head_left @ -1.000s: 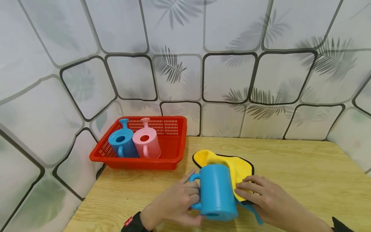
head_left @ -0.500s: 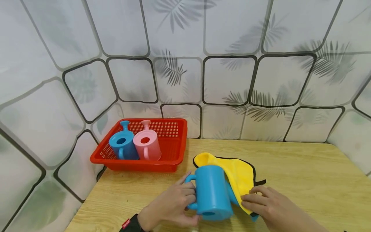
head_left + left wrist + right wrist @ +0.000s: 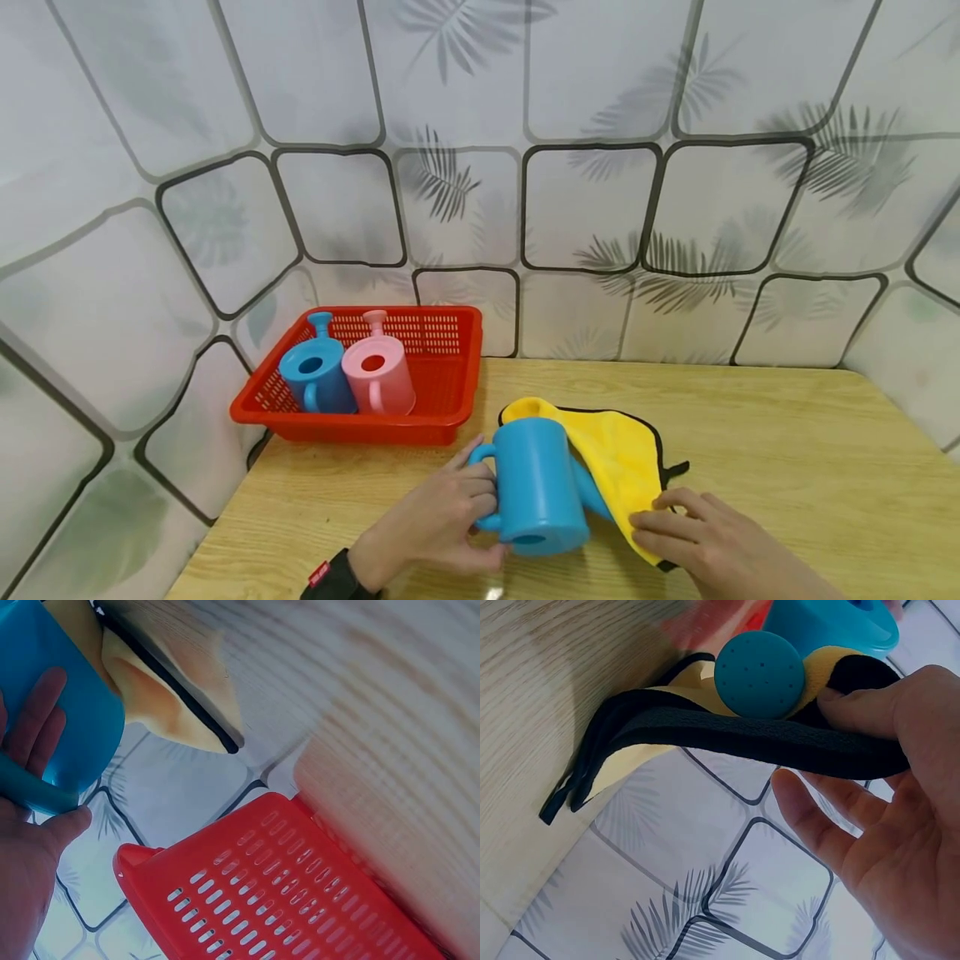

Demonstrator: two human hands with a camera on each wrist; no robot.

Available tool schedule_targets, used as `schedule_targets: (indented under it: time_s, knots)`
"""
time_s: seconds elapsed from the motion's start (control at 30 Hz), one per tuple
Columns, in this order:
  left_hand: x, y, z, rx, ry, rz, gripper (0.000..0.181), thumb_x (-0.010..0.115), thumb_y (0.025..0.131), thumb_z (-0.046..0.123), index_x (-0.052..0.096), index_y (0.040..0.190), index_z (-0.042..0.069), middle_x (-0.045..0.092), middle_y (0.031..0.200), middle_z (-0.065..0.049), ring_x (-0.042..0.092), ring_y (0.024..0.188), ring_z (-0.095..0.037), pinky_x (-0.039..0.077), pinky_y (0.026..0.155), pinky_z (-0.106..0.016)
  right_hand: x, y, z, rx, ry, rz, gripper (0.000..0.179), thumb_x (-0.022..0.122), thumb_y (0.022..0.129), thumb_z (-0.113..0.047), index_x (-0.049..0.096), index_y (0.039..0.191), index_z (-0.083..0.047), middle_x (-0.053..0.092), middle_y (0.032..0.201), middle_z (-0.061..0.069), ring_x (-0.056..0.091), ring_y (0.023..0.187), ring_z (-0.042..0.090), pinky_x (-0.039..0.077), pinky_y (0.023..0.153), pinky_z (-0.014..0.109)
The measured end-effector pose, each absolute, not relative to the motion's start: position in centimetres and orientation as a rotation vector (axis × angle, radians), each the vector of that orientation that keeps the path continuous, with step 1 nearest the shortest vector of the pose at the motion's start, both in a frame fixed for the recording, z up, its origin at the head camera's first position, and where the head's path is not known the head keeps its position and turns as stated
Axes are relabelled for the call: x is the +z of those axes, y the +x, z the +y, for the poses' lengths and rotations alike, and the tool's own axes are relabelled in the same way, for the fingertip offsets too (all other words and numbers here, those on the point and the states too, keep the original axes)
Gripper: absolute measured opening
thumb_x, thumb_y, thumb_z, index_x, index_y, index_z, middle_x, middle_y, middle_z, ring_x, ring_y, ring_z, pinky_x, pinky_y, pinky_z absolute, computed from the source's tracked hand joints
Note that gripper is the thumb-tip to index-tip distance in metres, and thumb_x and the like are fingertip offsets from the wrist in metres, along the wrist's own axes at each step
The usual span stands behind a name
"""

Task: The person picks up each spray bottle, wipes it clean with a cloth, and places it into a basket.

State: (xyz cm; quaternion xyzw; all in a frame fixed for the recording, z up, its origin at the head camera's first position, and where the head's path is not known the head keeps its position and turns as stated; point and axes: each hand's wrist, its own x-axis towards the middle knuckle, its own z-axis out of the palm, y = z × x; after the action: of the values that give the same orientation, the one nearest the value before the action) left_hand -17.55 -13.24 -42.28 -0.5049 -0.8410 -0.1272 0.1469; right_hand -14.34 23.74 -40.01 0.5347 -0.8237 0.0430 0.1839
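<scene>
A blue toy watering can (image 3: 538,483) is tilted over the table, its spout pointing right and partly covered by a yellow cloth. My left hand (image 3: 450,508) grips its handle, fingers curled round it in the left wrist view. With my right hand (image 3: 701,533) I pinch the near edge of the yellow cloth (image 3: 618,467), which has black trim and a dark underside. In the right wrist view the can's round, holed sprinkler head (image 3: 759,675) shows beside the cloth, close to my thumb.
A red plastic basket (image 3: 375,429) stands at the back left of the wooden table (image 3: 787,450). In it sit a second blue watering can (image 3: 315,375) and a pink watering can (image 3: 382,379). A patterned wall covering (image 3: 585,208) rises behind.
The watering can has moved left and slightly up with my left hand. My right hand has shifted right with the cloth's edge, and more of the spout shows between can and cloth.
</scene>
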Motion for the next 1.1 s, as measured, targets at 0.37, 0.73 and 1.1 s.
schedule_targets:
  time_s: [0.37, 0.73, 1.1]
  knots:
    - [-42.3, -17.3, -13.0, -0.328, -1.456, -2.445, 0.028, 0.069, 0.091, 0.044, 0.059, 0.075, 0.023, 0.053, 0.073, 0.013, 0.053, 0.086, -0.003, 0.035, 0.119, -0.060, -40.3, -14.4, 23.7, 0.118, 1.531, -2.313, 0.056, 0.087, 0.074, -0.011, 0.071, 0.126, -0.019, 0.070, 0.120, -0.008, 0.054, 0.098, 0.011, 0.039, 0.067, 0.015]
    - [-42.4, -16.9, -12.7, -0.280, -1.480, -2.417, 0.028, 0.066, 0.093, 0.047, 0.061, 0.078, 0.023, 0.057, 0.076, 0.013, 0.054, 0.086, -0.003, 0.038, 0.118, -0.059, -40.5, -14.2, 23.2, 0.082, 1.545, -2.420, 0.041, 0.076, 0.091, -0.032, 0.069, 0.129, -0.021, 0.070, 0.123, -0.008, 0.055, 0.098, 0.011, 0.044, 0.067, 0.020]
    - [-42.2, -16.4, -12.2, -0.262, -1.521, -2.399, 0.030, 0.064, 0.094, 0.048, 0.062, 0.078, 0.023, 0.057, 0.077, 0.013, 0.053, 0.087, -0.003, 0.036, 0.119, -0.058, -40.7, -14.2, 23.2, 0.081, 1.567, -2.380, 0.058, 0.085, 0.078, -0.019, 0.067, 0.133, -0.019, 0.070, 0.127, -0.006, 0.061, 0.101, 0.013, 0.051, 0.069, 0.023]
